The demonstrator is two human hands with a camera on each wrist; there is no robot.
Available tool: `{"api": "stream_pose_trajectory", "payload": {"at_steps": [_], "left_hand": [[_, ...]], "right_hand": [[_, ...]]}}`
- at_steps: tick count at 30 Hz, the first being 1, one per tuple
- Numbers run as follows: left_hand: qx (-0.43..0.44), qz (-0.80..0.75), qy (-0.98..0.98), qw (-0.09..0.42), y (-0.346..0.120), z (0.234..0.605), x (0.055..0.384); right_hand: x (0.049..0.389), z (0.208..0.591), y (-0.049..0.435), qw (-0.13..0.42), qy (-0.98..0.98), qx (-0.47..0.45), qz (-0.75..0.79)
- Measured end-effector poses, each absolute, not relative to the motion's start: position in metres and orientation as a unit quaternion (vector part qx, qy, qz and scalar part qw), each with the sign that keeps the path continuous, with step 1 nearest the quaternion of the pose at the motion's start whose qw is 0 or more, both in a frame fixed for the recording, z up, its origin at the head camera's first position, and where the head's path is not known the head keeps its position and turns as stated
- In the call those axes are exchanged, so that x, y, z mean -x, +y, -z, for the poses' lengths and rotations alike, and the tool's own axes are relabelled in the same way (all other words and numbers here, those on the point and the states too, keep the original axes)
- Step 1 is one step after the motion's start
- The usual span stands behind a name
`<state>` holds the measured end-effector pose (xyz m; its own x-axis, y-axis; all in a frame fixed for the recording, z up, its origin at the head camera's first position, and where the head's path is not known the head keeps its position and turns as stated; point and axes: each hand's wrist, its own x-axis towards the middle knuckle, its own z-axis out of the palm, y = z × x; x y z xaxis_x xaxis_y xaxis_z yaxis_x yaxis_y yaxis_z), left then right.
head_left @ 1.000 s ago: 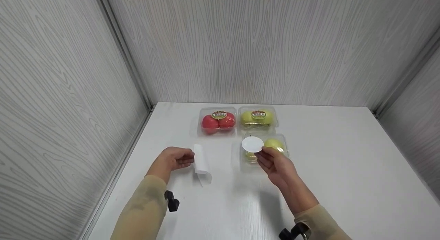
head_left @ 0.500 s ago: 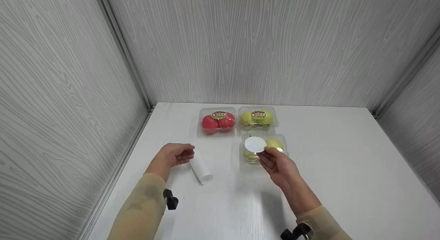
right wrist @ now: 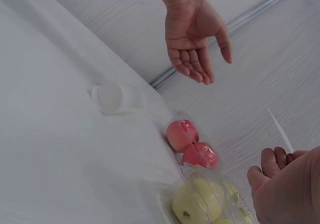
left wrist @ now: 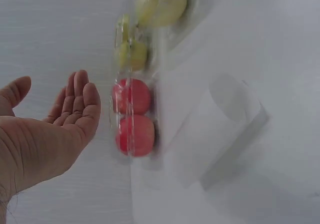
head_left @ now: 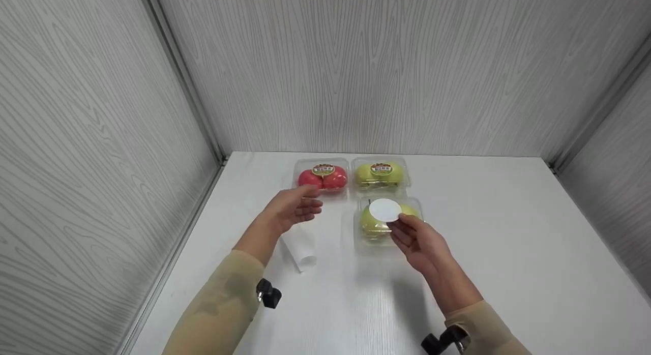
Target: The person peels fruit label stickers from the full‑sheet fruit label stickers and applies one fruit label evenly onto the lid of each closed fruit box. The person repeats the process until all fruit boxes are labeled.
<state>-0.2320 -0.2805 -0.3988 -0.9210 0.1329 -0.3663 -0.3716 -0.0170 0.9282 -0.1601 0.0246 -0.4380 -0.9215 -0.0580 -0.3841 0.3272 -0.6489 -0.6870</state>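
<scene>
My right hand pinches a round white sticker at its edge, its blank face toward the head camera. In the head view the sticker overlaps a clear box of yellow-green fruit; the right wrist view shows it edge-on. My left hand holds nothing, its fingers loosely bent and thumb apart in the left wrist view. From the head, its fingertips overlap the front of a clear box of red apples. Below that hand lies a curled sheet of white paper on the table.
At the back, beside the apples, stands another clear box of yellow-green fruit. Both back boxes bear oval labels. The white table is bounded by grey wood-grain panels behind and at both sides.
My left hand has let go of the curled paper, which now lies on the table, and has moved up and right. My right hand has shifted slightly right with the sticker.
</scene>
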Motion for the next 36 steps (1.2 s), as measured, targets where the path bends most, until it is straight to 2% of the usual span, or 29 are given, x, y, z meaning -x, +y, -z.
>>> {"api": "stream_pose_trajectory", "payload": {"at_steps": [2, 4, 8, 13, 16, 20, 28, 36], "left_hand": [[0.054, -0.696, 0.698, 0.159, -0.268, 0.392, 0.229], [0.003, -0.668, 0.735, 0.118, -0.255, 0.387, 0.225], [-0.132, -0.564, 0.815, -0.004, -0.236, 0.383, 0.216], [-0.294, -0.354, 0.872, -0.165, -0.224, 0.383, 0.21], [-0.368, -0.207, 0.868, -0.26, -0.221, 0.386, 0.209], [-0.437, -0.052, 0.827, -0.349, -0.219, 0.39, 0.208], [-0.51, 0.124, 0.715, -0.462, -0.216, 0.4, 0.212], [-0.542, 0.131, 0.677, -0.48, -0.213, 0.409, 0.216]], "right_hand": [[0.161, 0.437, 0.026, 0.111, 0.401, -0.168, 0.894], [0.161, 0.437, 0.028, 0.113, 0.397, -0.169, 0.895], [0.163, 0.436, 0.029, 0.122, 0.386, -0.176, 0.897], [0.165, 0.436, 0.029, 0.136, 0.369, -0.189, 0.9], [0.165, 0.436, 0.029, 0.144, 0.362, -0.19, 0.901], [0.164, 0.436, 0.028, 0.153, 0.353, -0.191, 0.903], [0.165, 0.438, 0.026, 0.162, 0.361, -0.192, 0.898], [0.162, 0.439, 0.025, 0.166, 0.377, -0.18, 0.894]]}}
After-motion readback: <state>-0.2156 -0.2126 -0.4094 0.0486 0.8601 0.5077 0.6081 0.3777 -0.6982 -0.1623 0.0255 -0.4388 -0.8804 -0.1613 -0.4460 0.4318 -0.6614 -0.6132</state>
